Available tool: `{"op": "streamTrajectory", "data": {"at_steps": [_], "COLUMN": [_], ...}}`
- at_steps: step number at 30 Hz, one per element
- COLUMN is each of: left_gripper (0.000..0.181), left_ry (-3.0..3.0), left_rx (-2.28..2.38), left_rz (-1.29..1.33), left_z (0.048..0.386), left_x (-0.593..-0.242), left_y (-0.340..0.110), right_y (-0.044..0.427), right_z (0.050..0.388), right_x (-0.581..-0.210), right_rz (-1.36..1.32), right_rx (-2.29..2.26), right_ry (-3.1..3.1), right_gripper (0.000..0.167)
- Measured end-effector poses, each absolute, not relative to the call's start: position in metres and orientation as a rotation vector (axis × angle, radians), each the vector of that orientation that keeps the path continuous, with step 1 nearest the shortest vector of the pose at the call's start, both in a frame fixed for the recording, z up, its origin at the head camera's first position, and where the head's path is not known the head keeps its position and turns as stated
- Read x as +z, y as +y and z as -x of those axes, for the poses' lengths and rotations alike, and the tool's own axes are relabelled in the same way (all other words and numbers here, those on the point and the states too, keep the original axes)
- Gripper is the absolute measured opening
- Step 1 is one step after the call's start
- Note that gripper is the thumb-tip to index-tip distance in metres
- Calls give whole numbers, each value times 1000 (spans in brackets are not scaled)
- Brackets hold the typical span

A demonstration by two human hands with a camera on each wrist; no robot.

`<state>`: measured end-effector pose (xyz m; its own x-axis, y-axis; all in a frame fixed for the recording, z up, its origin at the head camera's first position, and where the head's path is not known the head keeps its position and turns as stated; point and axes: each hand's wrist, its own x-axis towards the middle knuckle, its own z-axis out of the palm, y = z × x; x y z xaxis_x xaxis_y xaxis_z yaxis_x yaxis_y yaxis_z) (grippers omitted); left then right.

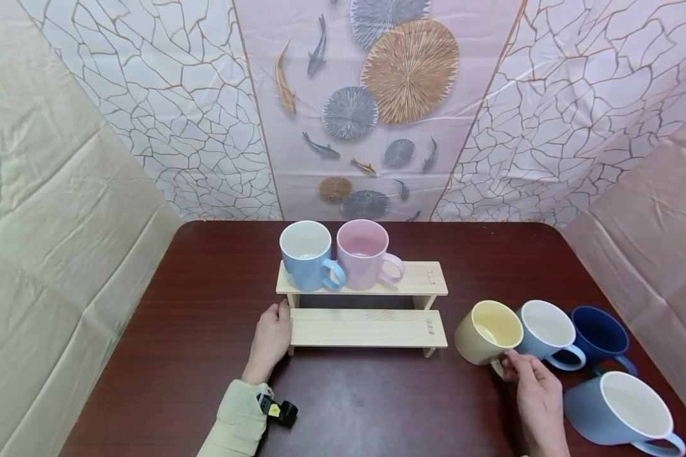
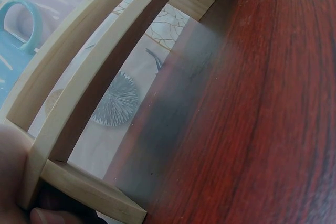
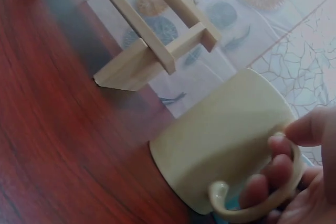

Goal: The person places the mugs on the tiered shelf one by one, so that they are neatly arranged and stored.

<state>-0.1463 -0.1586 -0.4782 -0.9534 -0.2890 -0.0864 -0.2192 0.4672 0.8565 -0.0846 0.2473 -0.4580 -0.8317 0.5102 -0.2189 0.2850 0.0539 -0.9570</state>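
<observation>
A two-tier wooden shelf (image 1: 349,327) stands on the table, its left end gripped by my left hand (image 1: 271,336). In the left wrist view, fingers (image 2: 13,171) wrap the end of its lower board. On the upper tier sit a light blue mug (image 1: 305,270) and a pink mug (image 1: 359,270), both upright with handles to the right. To the shelf's right, my right hand (image 1: 534,393) holds the yellow mug (image 1: 474,339) by its handle. The right wrist view shows several fingers (image 3: 278,171) through that handle, the thumb on top.
Right of the yellow mug stand a pale blue mug (image 1: 534,346) and a dark blue mug (image 1: 591,355). A larger-looking grey-blue mug (image 1: 585,409) is nearer, beside my right hand. The dark red table (image 1: 377,406) ends at patterned cloth walls (image 1: 206,127).
</observation>
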Motion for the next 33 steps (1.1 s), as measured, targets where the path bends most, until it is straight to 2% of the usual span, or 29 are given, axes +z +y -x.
{"op": "streamTrajectory", "data": {"at_steps": [15, 21, 27, 33], "left_gripper": [43, 42, 42, 43], "left_ry": [-2632, -2633, -2638, -2639], "left_rx": [-1502, -1509, -1528, -1519], "left_rz": [-449, -459, -443, -445], "left_z": [147, 147, 147, 147], "left_x": [-478, -478, -478, -477], "left_y": [-159, -159, -159, -159], "right_y": [242, 240, 236, 231], "right_z": [85, 85, 85, 88], "right_x": [-463, -461, -443, -419], "right_rz": [791, 776, 777, 635], "right_rx": [1813, 1651, 1565, 1571], "right_ry": [-2022, -2084, -2093, -2000], "right_gripper": [33, 38, 39, 35]}}
